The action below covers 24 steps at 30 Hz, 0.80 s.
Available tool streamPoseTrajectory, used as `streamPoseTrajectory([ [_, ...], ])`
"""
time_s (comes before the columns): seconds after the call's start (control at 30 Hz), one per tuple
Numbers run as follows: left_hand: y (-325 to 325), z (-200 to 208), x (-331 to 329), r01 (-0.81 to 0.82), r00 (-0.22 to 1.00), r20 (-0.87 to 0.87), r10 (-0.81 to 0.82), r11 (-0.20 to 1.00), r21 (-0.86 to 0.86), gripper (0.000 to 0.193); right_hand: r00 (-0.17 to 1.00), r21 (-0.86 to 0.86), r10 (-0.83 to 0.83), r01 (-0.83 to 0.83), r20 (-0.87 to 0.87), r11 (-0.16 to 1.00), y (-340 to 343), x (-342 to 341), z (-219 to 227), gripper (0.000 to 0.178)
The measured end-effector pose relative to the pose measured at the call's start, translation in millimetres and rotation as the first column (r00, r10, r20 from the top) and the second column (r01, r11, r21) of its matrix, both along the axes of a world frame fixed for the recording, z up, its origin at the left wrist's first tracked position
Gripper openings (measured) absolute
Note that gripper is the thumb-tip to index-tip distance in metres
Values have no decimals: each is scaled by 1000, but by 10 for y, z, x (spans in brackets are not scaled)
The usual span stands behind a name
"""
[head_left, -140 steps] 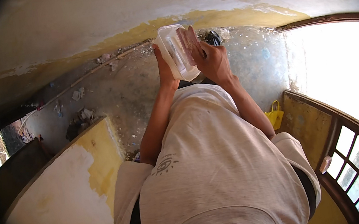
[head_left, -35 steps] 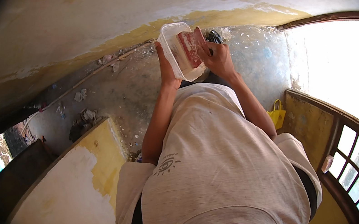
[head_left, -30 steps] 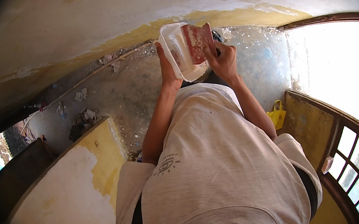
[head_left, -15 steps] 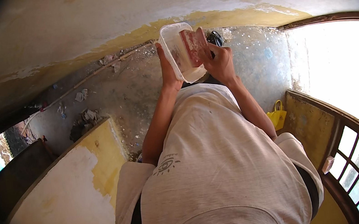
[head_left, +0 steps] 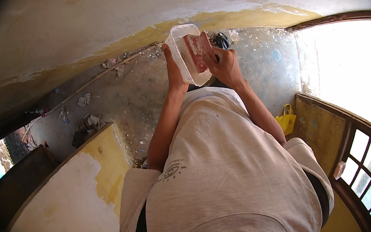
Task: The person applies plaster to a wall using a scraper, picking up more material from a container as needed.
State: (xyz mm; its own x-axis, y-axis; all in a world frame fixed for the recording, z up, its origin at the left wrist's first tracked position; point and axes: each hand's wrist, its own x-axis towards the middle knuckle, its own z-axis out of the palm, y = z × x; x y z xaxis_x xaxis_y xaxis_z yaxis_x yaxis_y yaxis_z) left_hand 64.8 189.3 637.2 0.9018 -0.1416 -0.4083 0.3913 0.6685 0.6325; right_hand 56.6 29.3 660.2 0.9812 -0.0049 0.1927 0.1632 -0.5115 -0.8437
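Note:
My left hand (head_left: 174, 72) is wrapped around the left side of a whitish translucent plastic tub (head_left: 182, 64), which is tilted so its inside shows. Pale smears coat the tub's inner wall. My right hand (head_left: 226, 66) grips a flat red-brown scraper board (head_left: 195, 53) streaked with white. The board's broad face sits inside the tub's opening, close to the right wall. My right fingertips are partly hidden behind the board, and what lies at the bottom of the tub is hard to make out.
A wall with peeling yellow and white paint (head_left: 228, 17) rises just ahead. On the speckled floor lie a dark shiny object (head_left: 221, 40), a long pole (head_left: 99, 75) and scraps (head_left: 83, 100). A yellow bag (head_left: 286, 119) stands right, near a bright doorway (head_left: 342, 65); a low wall (head_left: 73, 193) stands left.
My right hand has shifted the scraper board slightly down and left, lower into the tub. The tub, held by my left hand, has barely moved.

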Motion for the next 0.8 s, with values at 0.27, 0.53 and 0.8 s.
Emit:
streamPoseTrajectory([
  [0.27, 14, -28, -9, -5, 1000, -21, 4, 1000, -13, 87, 996, -49, 79, -81, -48, 995, -23, 28, -12, 30],
  [0.53, -3, -6, -21, -32, 999, -36, 32, 999, -3, 85, 996, 20, -27, 29, -88, 999, -129, 54, -27, 32],
  [0.8, 3, -65, -21, 4, 1000, -28, -5, 999, -33, 88, 961, 152, 31, 12, -275, 988, -184, 80, -400, 34],
])
